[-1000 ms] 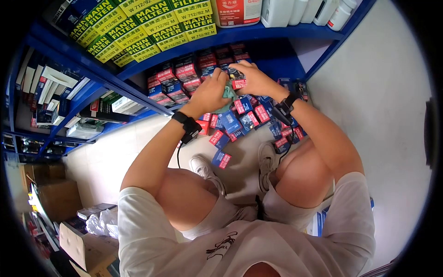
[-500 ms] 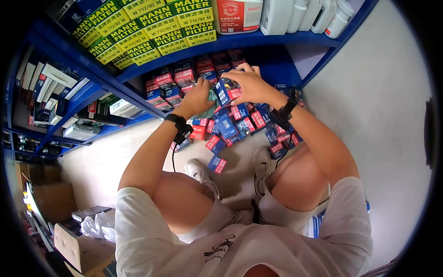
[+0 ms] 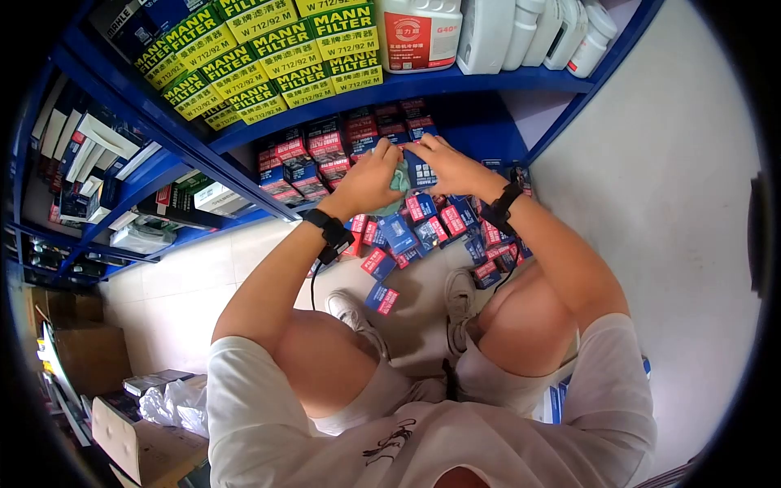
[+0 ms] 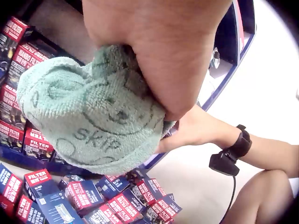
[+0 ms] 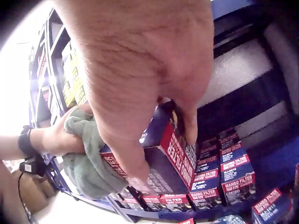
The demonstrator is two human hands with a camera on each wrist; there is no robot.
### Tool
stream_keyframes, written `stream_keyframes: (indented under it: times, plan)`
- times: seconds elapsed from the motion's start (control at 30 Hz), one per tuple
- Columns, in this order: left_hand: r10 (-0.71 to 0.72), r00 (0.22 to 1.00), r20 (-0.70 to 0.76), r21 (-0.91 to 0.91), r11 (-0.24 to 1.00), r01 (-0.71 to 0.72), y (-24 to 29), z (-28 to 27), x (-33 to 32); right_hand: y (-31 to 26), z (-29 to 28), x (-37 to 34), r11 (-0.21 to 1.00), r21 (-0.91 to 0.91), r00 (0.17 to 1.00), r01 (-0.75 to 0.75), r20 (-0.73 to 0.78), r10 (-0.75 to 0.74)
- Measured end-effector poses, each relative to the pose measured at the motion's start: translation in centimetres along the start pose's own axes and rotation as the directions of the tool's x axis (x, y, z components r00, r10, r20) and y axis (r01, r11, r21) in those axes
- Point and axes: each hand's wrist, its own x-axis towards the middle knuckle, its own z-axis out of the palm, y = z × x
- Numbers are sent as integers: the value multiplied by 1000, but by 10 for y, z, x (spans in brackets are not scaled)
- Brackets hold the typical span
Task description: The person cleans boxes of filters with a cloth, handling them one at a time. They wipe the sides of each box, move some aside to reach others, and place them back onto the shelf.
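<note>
Head view: blue shelf (image 3: 496, 84), MANN FILTER cartons (image 3: 281, 50) and bottles (image 3: 533, 37) above, stacked boxes (image 3: 327, 154) below, loose boxes (image 3: 399, 235) on floor (image 3: 252, 260); left hand (image 3: 370, 179) nearer right hand (image 3: 454, 168) than before. Left wrist view: green cloth (image 4: 96, 123) bunched in the left hand's closed grip. Right wrist view: one filter box (image 5: 164, 170), held in the right hand's grip, spread to its width.

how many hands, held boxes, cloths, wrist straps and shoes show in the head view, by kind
Hands (left hand, right hand): 2
Held box: 1
Cloth: 1
Wrist straps: 2
Shoes: 2
Total: 8
</note>
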Motion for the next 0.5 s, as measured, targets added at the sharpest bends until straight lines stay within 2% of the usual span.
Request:
stream_keyframes:
  times: [0.07,0.13,0.2,0.3,0.37,0.43,0.5]
  plan:
    - [29,1000,4,-19,999,-29,5,2,3,3,-1,2,998,54,999,-40,-20,41]
    - [31,999,-14,-9,999,-31,6,4,4,8,4,1,1000,-2,998,6,-68,-6]
    - [35,999,-29,5,999,-35,5,7,5,10,6,1,999,21,996,32,-87,-30]
    - [-8,1000,-17,2,1000,8,0,8,3,3,1,1,994,83,992,68,-114,-58]
    - [-96,995,-17,23,995,96,-4,8,3,-7,-8,0,990,121,991,76,-119,-61]
    - [-98,995,-32,-3,995,98,-11,6,2,-21,-17,1,992,122,997,-21,-72,30]
    - [-102,994,-40,-28,994,101,-11,6,0,-22,-18,1,994,108,995,-4,-94,15]
